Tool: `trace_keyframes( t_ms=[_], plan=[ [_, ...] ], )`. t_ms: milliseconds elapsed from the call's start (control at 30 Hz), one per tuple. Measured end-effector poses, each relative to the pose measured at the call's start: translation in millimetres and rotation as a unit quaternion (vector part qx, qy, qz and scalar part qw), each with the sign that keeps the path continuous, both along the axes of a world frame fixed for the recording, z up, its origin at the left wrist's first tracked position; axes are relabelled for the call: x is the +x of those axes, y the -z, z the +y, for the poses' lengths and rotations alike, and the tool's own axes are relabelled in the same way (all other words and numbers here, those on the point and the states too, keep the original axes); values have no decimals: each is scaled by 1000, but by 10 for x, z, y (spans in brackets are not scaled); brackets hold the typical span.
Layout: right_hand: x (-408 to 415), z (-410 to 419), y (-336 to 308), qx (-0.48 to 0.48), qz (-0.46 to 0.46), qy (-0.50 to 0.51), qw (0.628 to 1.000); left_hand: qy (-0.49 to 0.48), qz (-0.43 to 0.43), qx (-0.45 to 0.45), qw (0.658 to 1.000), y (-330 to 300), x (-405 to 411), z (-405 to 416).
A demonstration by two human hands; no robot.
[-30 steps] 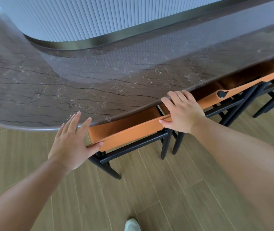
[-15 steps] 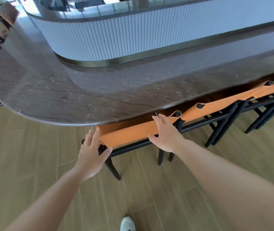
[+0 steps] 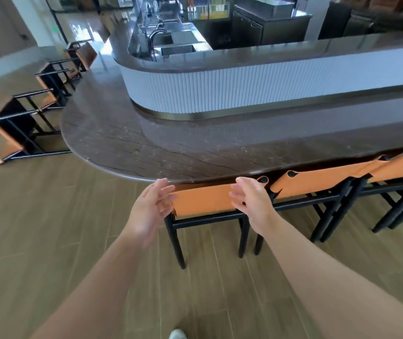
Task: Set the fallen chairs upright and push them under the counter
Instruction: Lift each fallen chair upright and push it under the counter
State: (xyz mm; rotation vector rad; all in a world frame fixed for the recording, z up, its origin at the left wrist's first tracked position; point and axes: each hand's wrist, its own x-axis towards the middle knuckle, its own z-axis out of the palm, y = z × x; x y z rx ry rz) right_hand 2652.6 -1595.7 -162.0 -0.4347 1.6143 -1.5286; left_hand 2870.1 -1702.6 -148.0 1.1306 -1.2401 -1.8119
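An upright chair (image 3: 202,199) with an orange backrest and black frame stands tucked under the dark stone counter (image 3: 171,148). My left hand (image 3: 150,207) hovers open at the backrest's left end, fingers relaxed. Beside the right end is my right hand (image 3: 251,200), also open and holding nothing. Two more upright chairs (image 3: 317,178) sit under the counter to the right. At the far left a fallen chair (image 3: 14,128) lies on its side on the floor, with two more fallen chairs (image 3: 53,79) behind it.
A white ribbed inner bar wall (image 3: 220,91) rises behind the counter, with a sink and faucet (image 3: 166,42) beyond. Wooden floor (image 3: 48,228) spreads to the left and toward me. My shoe tip (image 3: 177,334) shows at the bottom edge.
Both hands have come off the chair's backrest and drawn back. The view has lifted and pulled away, bringing the fallen chairs at the left into sight.
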Motion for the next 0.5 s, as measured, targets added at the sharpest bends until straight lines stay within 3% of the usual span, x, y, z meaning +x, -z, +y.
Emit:
trace_keyframes(
  t_ms=[233, 500],
  plan=[
    [573, -6, -413, -77, -89, -24, 993, -47, 55, 21, 997, -290, 377, 111],
    [1446, -361, -753, -116, -109, -85, 984, -74, 86, 8, 993, -576, 1034, -121]
  ],
)
